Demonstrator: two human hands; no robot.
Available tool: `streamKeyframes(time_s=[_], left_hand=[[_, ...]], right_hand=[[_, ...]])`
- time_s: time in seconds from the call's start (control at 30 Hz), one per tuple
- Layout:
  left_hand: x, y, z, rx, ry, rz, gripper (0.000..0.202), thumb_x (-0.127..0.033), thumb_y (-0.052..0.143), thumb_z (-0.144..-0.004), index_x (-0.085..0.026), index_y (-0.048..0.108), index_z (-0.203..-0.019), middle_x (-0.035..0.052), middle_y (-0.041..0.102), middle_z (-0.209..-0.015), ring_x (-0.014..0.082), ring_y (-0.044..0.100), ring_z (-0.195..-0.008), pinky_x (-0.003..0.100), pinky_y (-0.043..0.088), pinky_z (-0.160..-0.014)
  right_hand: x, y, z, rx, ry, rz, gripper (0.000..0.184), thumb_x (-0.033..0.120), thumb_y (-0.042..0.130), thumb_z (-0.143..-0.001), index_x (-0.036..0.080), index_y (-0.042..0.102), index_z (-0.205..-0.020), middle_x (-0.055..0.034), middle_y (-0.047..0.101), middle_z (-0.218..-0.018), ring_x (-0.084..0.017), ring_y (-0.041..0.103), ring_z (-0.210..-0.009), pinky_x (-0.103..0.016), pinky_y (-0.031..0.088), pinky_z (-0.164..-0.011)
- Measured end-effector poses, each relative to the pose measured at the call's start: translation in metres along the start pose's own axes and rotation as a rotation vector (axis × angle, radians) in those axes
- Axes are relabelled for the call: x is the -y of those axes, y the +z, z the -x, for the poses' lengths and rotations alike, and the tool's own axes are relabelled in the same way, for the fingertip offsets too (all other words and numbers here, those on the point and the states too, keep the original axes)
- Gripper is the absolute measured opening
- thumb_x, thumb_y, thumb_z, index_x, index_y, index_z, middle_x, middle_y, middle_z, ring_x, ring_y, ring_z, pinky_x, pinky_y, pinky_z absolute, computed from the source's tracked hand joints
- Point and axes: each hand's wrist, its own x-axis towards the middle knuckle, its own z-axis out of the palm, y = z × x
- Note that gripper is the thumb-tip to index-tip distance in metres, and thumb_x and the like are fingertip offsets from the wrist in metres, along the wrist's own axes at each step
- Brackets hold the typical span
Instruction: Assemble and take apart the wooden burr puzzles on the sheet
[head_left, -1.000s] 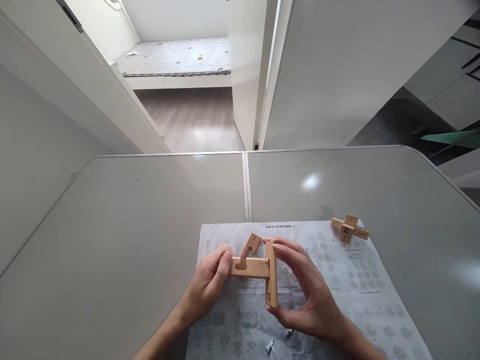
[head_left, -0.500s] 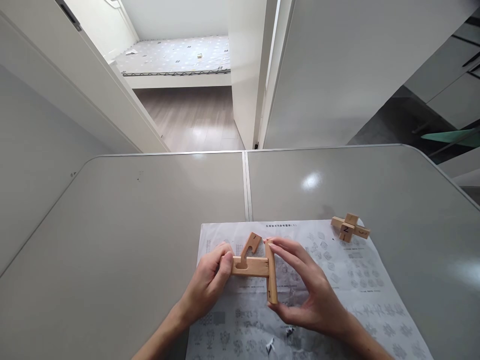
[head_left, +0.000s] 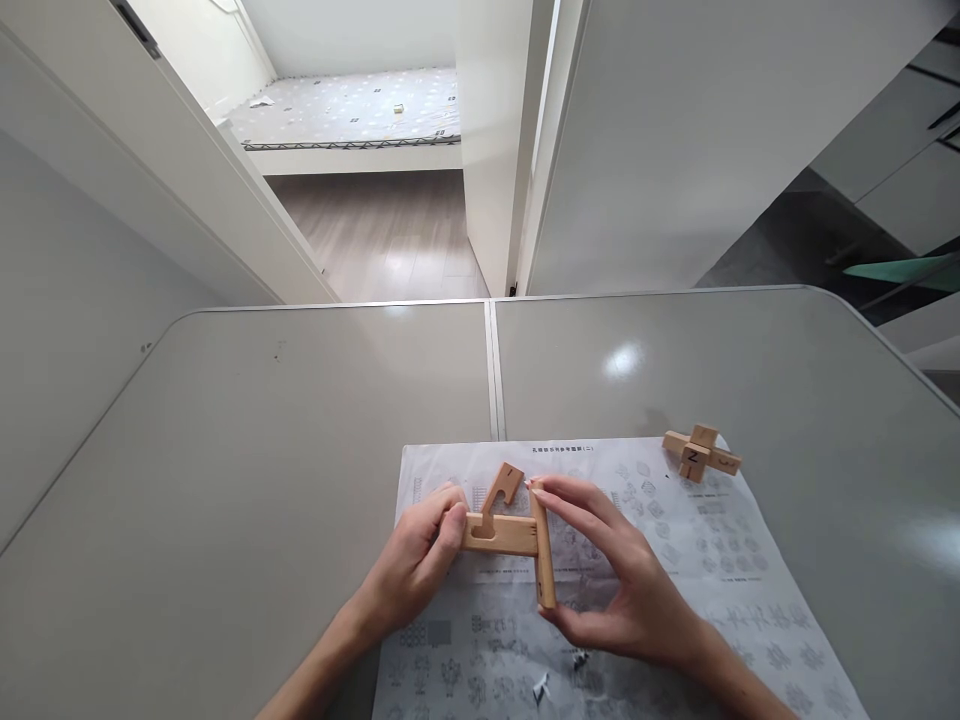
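My left hand (head_left: 424, 550) is closed around the left end of a slotted wooden puzzle piece (head_left: 504, 536), held level above the paper. Between thumb and fingertips, my right hand (head_left: 622, 575) grips the two ends of an upright wooden puzzle bar (head_left: 544, 550). The bar meets the right end of the slotted piece, making a T shape. A notched wooden piece (head_left: 504, 486) shows behind the slot, tilted up to the right; whether it is joined or lies on the paper I cannot tell.
A printed diagram sheet (head_left: 675, 600) lies under my hands on the grey table (head_left: 300, 450). At its far right corner sits an assembled cross-shaped wooden puzzle (head_left: 694, 458). Small torn paper scraps (head_left: 541, 688) lie near the front. Beyond the table is a doorway with a bed (head_left: 352, 110).
The lower end of the upright bar has shifted very slightly to the right with my right thumb. Both hands keep their grip.
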Motion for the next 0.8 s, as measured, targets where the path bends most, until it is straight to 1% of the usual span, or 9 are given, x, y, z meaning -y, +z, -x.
streamKeyframes(time_s=[0.13,0.23,0.53,0.8], left_hand=[[-0.0014,-0.0011,0.0003,0.008,-0.004,-0.011,0.045,-0.048,0.032,-0.113,-0.022,0.041,-0.078,-0.0007,0.043,-0.077,0.0165,0.041,-0.069,0.031,0.037,-0.067],[-0.0022,-0.0008,0.0009,-0.002,-0.004,-0.012,0.045,-0.049,0.033,-0.113,-0.022,0.041,-0.077,-0.0005,0.044,-0.077,0.0165,0.042,-0.069,0.031,0.038,-0.067],[-0.003,0.0038,0.0008,-0.069,-0.021,0.009,0.049,-0.053,0.033,-0.112,-0.023,0.043,-0.076,-0.0002,0.045,-0.075,0.0171,0.042,-0.069,0.031,0.039,-0.067],[-0.0048,0.004,0.0002,-0.077,-0.028,-0.017,0.048,-0.052,0.033,-0.112,-0.023,0.042,-0.075,-0.0005,0.044,-0.075,0.0169,0.041,-0.068,0.031,0.038,-0.065]], right_hand=[[-0.0002,-0.0006,-0.0002,0.006,0.0,0.0,0.088,0.019,0.082,-0.083,0.03,0.045,-0.163,-0.0142,0.052,-0.159,-0.036,0.055,-0.148,-0.05,0.053,-0.12],[0.0004,-0.0007,-0.0011,-0.003,0.001,0.005,0.088,0.019,0.082,-0.083,0.031,0.045,-0.162,-0.0141,0.054,-0.158,-0.037,0.056,-0.147,-0.051,0.054,-0.119],[0.0008,-0.0011,-0.0024,-0.012,0.0,-0.031,0.083,0.021,0.083,-0.083,0.031,0.049,-0.158,-0.0139,0.055,-0.158,-0.037,0.057,-0.146,-0.05,0.054,-0.119],[0.0018,0.0004,-0.0021,-0.031,-0.007,-0.011,0.082,0.02,0.084,-0.083,0.03,0.049,-0.157,-0.0141,0.056,-0.157,-0.035,0.059,-0.145,-0.048,0.054,-0.119]])
